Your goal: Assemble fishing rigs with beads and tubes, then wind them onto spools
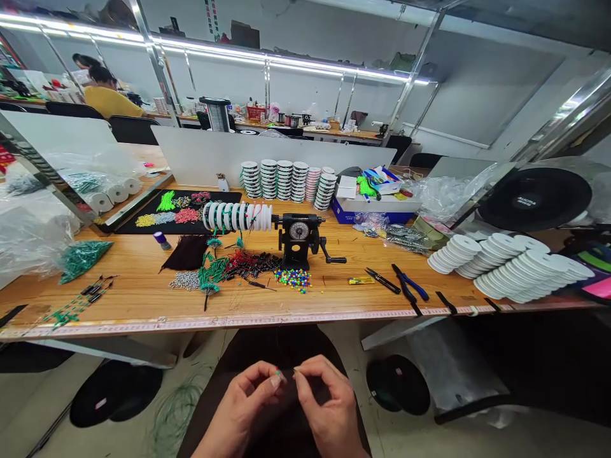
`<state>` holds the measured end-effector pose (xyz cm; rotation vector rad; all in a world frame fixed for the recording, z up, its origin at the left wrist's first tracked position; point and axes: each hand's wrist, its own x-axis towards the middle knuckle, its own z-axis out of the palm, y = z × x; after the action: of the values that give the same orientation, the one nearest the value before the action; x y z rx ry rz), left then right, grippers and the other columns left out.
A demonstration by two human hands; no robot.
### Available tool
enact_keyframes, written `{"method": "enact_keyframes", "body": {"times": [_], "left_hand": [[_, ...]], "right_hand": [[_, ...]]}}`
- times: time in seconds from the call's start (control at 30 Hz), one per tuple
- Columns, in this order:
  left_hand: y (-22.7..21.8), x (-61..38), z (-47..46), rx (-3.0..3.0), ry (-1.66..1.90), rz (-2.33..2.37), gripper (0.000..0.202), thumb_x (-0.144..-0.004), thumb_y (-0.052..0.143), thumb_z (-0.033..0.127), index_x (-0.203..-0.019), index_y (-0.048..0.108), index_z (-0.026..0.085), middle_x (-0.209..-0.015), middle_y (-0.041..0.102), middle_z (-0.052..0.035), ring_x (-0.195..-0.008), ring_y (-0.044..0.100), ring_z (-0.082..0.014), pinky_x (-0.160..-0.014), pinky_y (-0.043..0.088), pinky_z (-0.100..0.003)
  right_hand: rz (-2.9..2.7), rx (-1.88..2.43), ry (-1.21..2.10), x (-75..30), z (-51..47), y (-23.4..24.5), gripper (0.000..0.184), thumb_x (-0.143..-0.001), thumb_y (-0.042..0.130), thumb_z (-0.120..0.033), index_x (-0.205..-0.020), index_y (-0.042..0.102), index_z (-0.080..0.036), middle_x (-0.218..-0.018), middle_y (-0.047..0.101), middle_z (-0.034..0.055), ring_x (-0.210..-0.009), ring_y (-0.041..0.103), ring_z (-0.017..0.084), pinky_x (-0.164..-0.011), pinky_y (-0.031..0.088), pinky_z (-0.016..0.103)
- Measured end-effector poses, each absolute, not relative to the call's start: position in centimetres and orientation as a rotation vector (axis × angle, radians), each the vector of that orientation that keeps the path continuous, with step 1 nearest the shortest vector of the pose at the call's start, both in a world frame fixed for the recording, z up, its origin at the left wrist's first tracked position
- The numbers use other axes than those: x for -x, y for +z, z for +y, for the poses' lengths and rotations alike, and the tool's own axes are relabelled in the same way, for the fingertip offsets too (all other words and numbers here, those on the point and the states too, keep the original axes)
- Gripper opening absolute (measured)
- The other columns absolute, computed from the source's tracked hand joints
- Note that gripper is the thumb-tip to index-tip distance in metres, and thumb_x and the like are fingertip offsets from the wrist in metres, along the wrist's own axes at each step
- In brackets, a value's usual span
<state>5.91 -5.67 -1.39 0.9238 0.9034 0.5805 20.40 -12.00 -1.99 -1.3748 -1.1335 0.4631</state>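
Above my lap, in front of the bench edge, my left hand (pixel 251 401) is closed in a pinch. A tiny red and green piece (pixel 277 372) shows at its thumb and fingertip; its kind is too small to tell. Close beside it, my right hand (pixel 329 401) also pinches, thumb against forefinger, on something too fine to make out. Ahead on the bench stands a black hand-cranked winder (pixel 296 240) with white spools (pixel 237 216) on its shaft. Below it lie multicoloured beads (pixel 293 278), green tubes (pixel 213 270) and red and black pieces (pixel 252 262).
Pliers (pixel 409 285), tweezers (pixel 383 280) and a yellow packet (pixel 361 280) lie right of the winder. White spools (pixel 515 264) are heaped at right. Wound spools (pixel 284 180) stand stacked behind. A black mat (pixel 136 216) holds small coloured parts. A person in yellow (pixel 112 102) sits far left.
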Motion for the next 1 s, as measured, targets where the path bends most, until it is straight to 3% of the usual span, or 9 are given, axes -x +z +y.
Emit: {"method": "enact_keyframes", "body": {"times": [0.17,0.37,0.57,0.73,0.87,1.0], "left_hand": [[-1.9,-5.9,-5.6,-0.889,0.633,0.970,0.025,-0.072,0.082,0.041,-0.081,0.075,0.019,-0.084,0.066,-0.0027,-0.083,0.054,-0.0178,-0.079,0.044,-0.027],[-0.7,-6.1,-5.4,-0.790,0.588,0.920,0.028,-0.066,0.087,0.041,-0.072,0.074,0.016,-0.073,0.060,-0.0008,-0.073,0.048,-0.0143,-0.070,0.043,-0.024],[-0.6,-6.1,-5.3,-0.552,0.468,0.745,0.021,-0.073,0.084,0.032,-0.074,0.071,0.016,-0.077,0.059,-0.0015,-0.077,0.051,-0.0132,-0.073,0.044,-0.024],[-0.6,-6.2,-5.2,-0.494,0.404,0.724,0.021,-0.072,0.086,0.030,-0.076,0.074,0.013,-0.073,0.060,-0.0006,-0.070,0.052,-0.0104,-0.066,0.044,-0.021],[-0.2,-6.2,-5.1,-0.366,0.342,0.788,0.028,-0.064,0.091,0.026,-0.082,0.076,0.012,-0.079,0.069,-0.0031,-0.072,0.062,-0.0111,-0.067,0.048,-0.021],[-0.4,-6.3,-5.0,-0.265,0.281,0.772,0.028,-0.057,0.095,0.022,-0.074,0.074,0.011,-0.068,0.067,-0.0003,-0.057,0.061,-0.0063,-0.060,0.048,-0.017]], "right_hand": [[-1.257,1.345,0.464,-20.0,-12.2,-2.6,0.015,-0.088,0.059,-0.014,-0.077,0.065,-0.020,-0.072,0.066,0.0007,-0.066,0.063,0.015,-0.062,0.049,0.024],[-1.268,1.379,0.657,-20.3,-12.0,-2.4,0.014,-0.088,0.060,-0.019,-0.075,0.066,-0.020,-0.073,0.067,0.0014,-0.068,0.063,0.016,-0.064,0.047,0.024],[-1.095,1.331,1.038,-21.4,-10.9,-1.0,0.028,-0.092,0.057,-0.042,-0.085,0.069,-0.018,-0.081,0.070,0.0042,-0.079,0.064,0.019,-0.073,0.049,0.026],[-1.028,1.275,1.184,-21.6,-10.0,-1.2,0.034,-0.087,0.063,-0.050,-0.079,0.069,-0.017,-0.073,0.067,0.0018,-0.068,0.061,0.017,-0.070,0.047,0.027],[-0.823,1.131,1.398,-21.6,-9.8,-1.4,0.037,-0.080,0.072,-0.053,-0.074,0.066,-0.017,-0.066,0.061,-0.0015,-0.061,0.054,0.013,-0.065,0.044,0.024],[-0.617,0.999,1.565,-21.6,-9.9,-1.6,0.037,-0.072,0.081,-0.049,-0.075,0.065,-0.017,-0.069,0.060,-0.0021,-0.064,0.051,0.011,-0.066,0.040,0.022]]}}
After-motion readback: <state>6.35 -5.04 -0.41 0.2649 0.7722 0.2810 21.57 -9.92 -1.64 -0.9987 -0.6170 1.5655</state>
